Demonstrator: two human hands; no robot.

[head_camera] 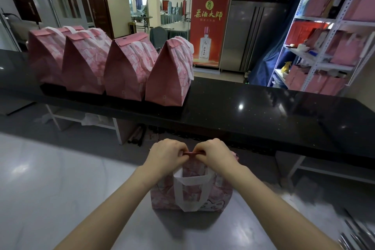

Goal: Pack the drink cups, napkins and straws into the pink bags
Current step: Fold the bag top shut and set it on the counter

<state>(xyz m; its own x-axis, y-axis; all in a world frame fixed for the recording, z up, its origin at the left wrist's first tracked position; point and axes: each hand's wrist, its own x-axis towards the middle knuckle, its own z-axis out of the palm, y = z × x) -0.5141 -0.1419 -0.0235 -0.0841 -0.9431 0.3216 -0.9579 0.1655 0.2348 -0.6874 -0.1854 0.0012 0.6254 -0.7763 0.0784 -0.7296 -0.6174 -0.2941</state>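
Both hands, left hand (pixel 169 153) and right hand (pixel 216 153), pinch the top flap of the pink bag (pixel 191 193) at lower centre, sealing it; next, probably lifting it beside the four closed bags (pixel 113 67) upper left.

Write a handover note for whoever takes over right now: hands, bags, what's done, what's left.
Left hand: pinches the top fold of the pink bag standing on the steel worktable.
Right hand: pinches the same fold, beside the left.
Done: four closed pink bags stand in a row on the black counter.
Left: finish closing this bag, then probably set it with the row. No cups, napkins or straws in view; bag contents hidden.
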